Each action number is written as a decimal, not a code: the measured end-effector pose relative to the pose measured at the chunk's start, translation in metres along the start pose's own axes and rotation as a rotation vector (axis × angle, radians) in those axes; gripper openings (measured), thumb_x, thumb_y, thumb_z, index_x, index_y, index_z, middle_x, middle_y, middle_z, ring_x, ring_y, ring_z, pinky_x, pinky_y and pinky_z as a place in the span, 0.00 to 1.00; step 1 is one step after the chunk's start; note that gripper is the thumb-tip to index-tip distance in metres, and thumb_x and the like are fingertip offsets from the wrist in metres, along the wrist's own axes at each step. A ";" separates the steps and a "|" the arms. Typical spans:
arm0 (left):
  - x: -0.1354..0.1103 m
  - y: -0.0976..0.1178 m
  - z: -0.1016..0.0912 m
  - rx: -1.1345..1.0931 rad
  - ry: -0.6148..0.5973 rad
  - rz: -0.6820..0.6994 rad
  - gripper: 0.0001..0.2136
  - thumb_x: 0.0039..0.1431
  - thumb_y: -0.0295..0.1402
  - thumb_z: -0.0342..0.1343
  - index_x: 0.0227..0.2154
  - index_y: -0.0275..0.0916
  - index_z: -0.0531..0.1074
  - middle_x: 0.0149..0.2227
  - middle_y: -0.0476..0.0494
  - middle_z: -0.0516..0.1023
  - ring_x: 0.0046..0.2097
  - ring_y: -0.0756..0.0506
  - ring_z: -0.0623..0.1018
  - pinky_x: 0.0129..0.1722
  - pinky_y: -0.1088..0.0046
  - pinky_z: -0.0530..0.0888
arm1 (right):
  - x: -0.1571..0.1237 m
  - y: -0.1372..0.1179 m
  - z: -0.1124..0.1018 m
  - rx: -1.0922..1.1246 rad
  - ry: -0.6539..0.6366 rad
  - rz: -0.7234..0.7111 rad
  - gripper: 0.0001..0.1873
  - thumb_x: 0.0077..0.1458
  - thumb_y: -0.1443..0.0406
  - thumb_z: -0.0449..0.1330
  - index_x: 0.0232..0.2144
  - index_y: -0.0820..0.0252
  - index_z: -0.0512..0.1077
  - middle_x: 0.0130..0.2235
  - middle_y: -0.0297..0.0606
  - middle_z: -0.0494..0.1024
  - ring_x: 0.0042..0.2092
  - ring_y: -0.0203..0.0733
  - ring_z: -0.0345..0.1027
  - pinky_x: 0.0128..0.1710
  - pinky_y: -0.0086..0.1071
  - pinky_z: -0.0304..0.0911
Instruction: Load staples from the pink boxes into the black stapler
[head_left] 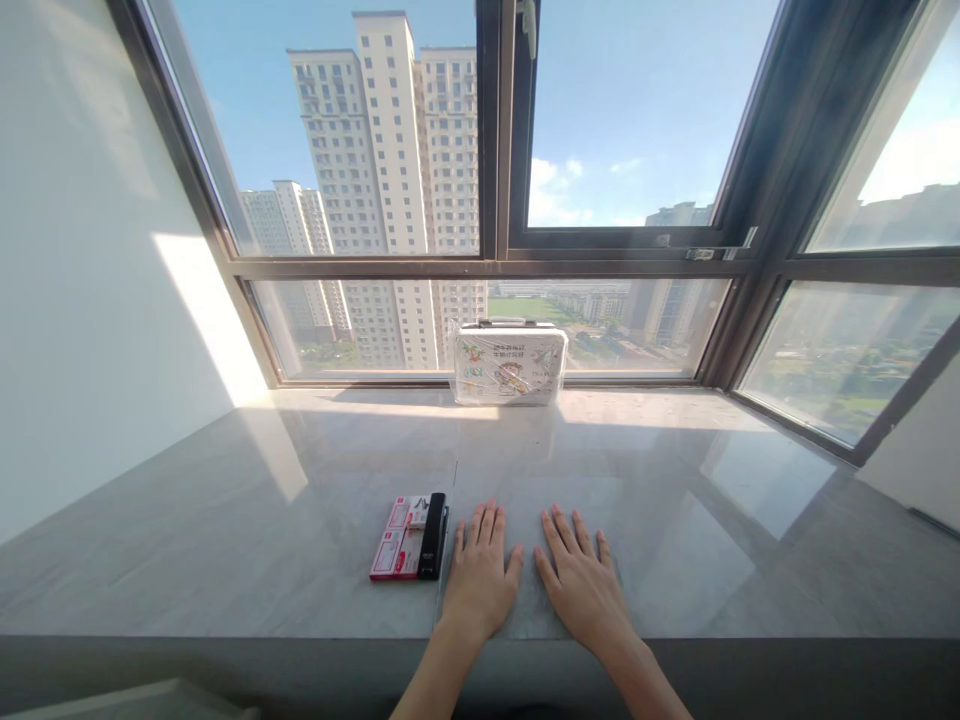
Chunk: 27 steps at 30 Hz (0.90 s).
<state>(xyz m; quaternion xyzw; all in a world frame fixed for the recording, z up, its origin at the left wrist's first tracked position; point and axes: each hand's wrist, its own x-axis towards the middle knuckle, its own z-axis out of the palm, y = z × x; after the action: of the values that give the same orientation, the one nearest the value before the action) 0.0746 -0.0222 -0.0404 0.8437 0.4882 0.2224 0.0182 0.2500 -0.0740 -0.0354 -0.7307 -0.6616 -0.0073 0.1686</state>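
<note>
My left hand point(478, 575) lies flat, palm down, on the grey stone sill point(225, 520) near its front edge, fingers stretched out and holding nothing. My right hand point(581, 580) rests flat beside it, a small gap between the two, also with nothing in it. Just left of my left hand lies a red and white packet point(397, 540) with a black stapler-like object point(433, 535) along its right side. At the back of the sill, against the glass, stands a white case with a handle and colourful drawings point(510, 365), wrapped in clear film.
Large dark-framed windows point(495, 265) close off the back and right side of the sill, with tall buildings outside. A white wall point(82, 300) bounds the left. The sill's front edge point(225, 640) runs just under my wrists. Sunlight falls across the left of the sill.
</note>
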 end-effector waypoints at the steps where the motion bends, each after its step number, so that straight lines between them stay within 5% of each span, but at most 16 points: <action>1: 0.000 0.000 -0.001 -0.005 0.000 0.000 0.30 0.69 0.44 0.41 0.71 0.47 0.44 0.71 0.46 0.52 0.72 0.36 0.49 0.69 0.44 0.51 | 0.000 0.000 0.000 0.000 -0.002 0.000 0.33 0.66 0.49 0.42 0.70 0.47 0.50 0.72 0.33 0.47 0.73 0.56 0.33 0.68 0.59 0.29; 10: -0.003 0.003 -0.003 -0.025 -0.017 -0.016 0.29 0.70 0.45 0.39 0.70 0.41 0.52 0.72 0.44 0.48 0.72 0.38 0.47 0.69 0.51 0.54 | 0.000 -0.003 -0.002 -0.028 -0.011 0.016 0.33 0.66 0.50 0.42 0.70 0.47 0.50 0.72 0.33 0.47 0.73 0.56 0.34 0.68 0.59 0.29; 27: -0.005 0.009 -0.009 0.065 -0.040 -0.048 0.28 0.71 0.44 0.38 0.70 0.41 0.50 0.73 0.45 0.47 0.72 0.38 0.47 0.70 0.53 0.53 | 0.000 -0.011 -0.007 -0.137 -0.058 0.034 0.33 0.67 0.50 0.39 0.71 0.49 0.47 0.73 0.33 0.44 0.73 0.55 0.31 0.68 0.58 0.29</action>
<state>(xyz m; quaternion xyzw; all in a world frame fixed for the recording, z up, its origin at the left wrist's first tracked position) 0.0761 -0.0327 -0.0314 0.8361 0.5150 0.1889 0.0058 0.2404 -0.0746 -0.0265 -0.7516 -0.6516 -0.0283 0.0991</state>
